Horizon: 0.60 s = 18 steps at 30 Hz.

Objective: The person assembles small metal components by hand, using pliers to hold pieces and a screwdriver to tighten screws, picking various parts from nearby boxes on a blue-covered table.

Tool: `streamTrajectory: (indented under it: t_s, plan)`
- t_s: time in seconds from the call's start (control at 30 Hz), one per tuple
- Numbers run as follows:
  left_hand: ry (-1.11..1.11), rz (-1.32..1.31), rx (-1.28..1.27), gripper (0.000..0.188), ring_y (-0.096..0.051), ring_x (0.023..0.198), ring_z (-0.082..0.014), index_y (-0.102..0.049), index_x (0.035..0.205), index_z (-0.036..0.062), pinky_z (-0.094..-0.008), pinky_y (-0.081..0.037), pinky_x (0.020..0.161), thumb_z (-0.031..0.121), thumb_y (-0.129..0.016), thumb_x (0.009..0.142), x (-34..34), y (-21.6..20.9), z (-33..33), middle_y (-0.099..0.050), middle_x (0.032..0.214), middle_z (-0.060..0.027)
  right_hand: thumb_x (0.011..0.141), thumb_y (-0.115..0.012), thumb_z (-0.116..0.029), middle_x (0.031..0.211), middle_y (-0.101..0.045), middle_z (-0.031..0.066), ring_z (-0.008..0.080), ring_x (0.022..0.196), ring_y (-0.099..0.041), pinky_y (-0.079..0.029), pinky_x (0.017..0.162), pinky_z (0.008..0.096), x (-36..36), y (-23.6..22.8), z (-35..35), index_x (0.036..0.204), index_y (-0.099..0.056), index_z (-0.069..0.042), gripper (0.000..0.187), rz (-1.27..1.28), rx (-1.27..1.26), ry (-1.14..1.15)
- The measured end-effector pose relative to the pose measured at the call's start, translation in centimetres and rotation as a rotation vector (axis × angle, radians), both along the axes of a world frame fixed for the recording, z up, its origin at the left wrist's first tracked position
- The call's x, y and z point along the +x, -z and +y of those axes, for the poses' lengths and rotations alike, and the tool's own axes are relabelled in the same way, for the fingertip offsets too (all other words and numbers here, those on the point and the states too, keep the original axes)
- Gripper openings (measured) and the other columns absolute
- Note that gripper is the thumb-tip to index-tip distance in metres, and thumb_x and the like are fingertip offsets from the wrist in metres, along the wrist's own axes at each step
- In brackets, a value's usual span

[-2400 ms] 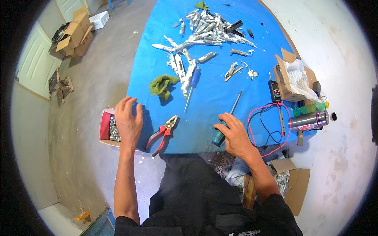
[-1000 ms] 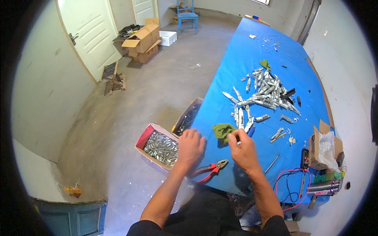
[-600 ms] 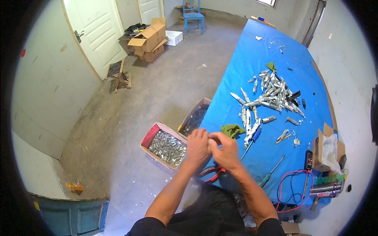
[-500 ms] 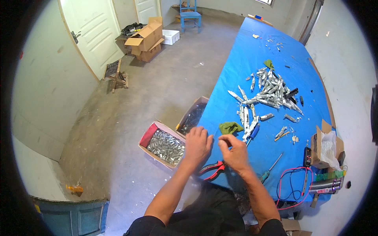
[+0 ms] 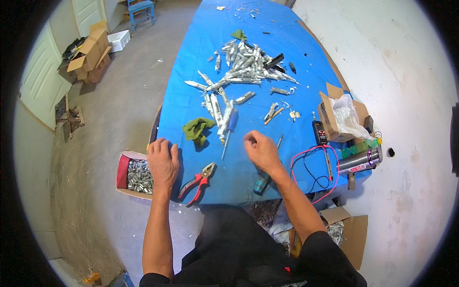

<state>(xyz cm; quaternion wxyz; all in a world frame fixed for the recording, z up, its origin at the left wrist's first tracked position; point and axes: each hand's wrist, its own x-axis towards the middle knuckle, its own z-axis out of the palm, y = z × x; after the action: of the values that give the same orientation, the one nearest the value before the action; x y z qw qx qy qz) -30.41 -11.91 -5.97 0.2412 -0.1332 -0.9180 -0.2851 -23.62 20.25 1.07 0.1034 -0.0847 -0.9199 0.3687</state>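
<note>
My left hand rests at the table's left edge, its thumb apart from its fingers and nothing seen in it. Beside it stands a red-and-white box of small metal cylinders. Over the blue tabletop my right hand is closed with curled fingers; what they may hold is hidden. Red-handled pliers lie between my forearms. A blue-handled screwdriver points toward me beside long white-and-silver pieces. Under my right wrist is a teal-handled screwdriver. A green cloth lies beyond my left hand.
A heap of silvery tube-like pieces covers the table's middle. On the right are a meter with red and black leads, a carton with plastic wrap, and a steel flask. Cartons and a blue chair stand farther off.
The view has swung right. My hands, close together before, are now apart: the left is by the box at the table edge, the right farther over the table.
</note>
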Motion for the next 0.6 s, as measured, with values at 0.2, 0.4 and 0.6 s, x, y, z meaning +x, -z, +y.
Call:
streamTrajectory:
  t_s: [0.2, 0.4, 0.6]
  plan:
    - [-0.01, -0.029, -0.017, 0.026, -0.06, 0.12, -0.0404, -0.068, 0.116, -0.0002, -0.051, -0.048, 0.104, 0.022, -0.069, 0.103, 0.3, -0.5, -0.1, -0.067, 0.125, -0.0194, 0.094, -0.072, -0.028, 0.092, -0.078, 0.0172, 0.037, 0.09, -0.076, -0.058, 0.078, 0.0502, -2.7, 1.0, 1.6, 0.104, -0.075, -0.006, 0.024, -0.09, 0.074, 0.062]
    - [0.008, -0.058, -0.047, 0.025, -0.06, 0.12, -0.0406, -0.068, 0.116, -0.0009, -0.0505, -0.048, 0.104, 0.02, -0.069, 0.103, 0.3, -1.2, 0.0, -0.067, 0.126, -0.0201, 0.094, -0.073, -0.031, 0.092, -0.078, 0.0157, 0.0382, 0.09, -0.075, -0.056, 0.076, 0.0518, -6.2, 3.2, 1.2, 0.107, -0.073, -0.006, 0.028, 0.005, 0.011, 0.077]
    - [-0.019, -0.075, -0.081, 0.025, -0.06, 0.12, -0.0408, -0.068, 0.117, -0.0014, -0.0504, -0.047, 0.105, 0.019, -0.069, 0.103, 0.3, -1.2, 0.2, -0.067, 0.127, -0.0206, 0.093, -0.072, -0.033, 0.094, -0.078, 0.0169, 0.0406, 0.09, -0.075, -0.056, 0.076, 0.0546, -8.0, 3.4, 0.5, 0.118, -0.069, -0.005, 0.038, -0.032, -0.046, 0.086]
